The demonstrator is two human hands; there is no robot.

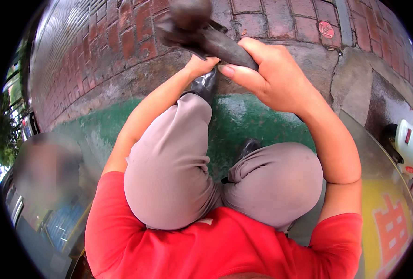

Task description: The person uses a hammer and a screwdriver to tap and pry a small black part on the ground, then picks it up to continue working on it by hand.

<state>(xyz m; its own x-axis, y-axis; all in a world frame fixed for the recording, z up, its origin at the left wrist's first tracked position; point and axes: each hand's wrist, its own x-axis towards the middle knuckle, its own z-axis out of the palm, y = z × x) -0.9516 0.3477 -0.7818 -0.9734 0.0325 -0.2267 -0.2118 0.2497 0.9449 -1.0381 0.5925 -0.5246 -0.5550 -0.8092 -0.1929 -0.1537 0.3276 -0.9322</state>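
Up in front of me, my right hand is closed round the thick end of a dark brown-grey object, its thumb along the near side. The object looks worn and smooth, with a rounded knob and flared, leaf-like parts at its far end, cut off by the top of the picture. I cannot tell its kind. My left hand is just below and left of it, fingers curled in. The object partly covers that hand, so what it grips is hidden. Beneath the left hand shows a shiny black shoe.
My bent knees in grey trousers fill the middle. Below runs a wet green-painted strip, then concrete and red brick paving. A white vehicle part and a yellow panel are at right. A blurred person is at left.
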